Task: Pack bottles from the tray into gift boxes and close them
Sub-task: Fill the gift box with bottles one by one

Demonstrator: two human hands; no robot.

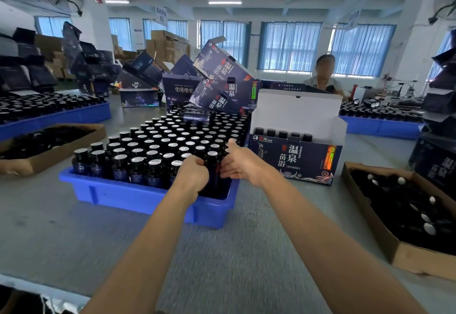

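Bottles (212, 165) at the tray's (123, 195) near right corner are gripped by the curled left hand (192, 174) and touched by the right hand (238, 163), its grip unclear; next, a lift into the open gift box (296, 163) beside it seems called for.

Both were at the blue tray's (123, 191) near corner: left hand (193, 176) gripped a bottle (213, 165), right hand (238, 163) curled against its other side. The open gift box (296, 163) stood just right, five bottles (282, 134) inside.
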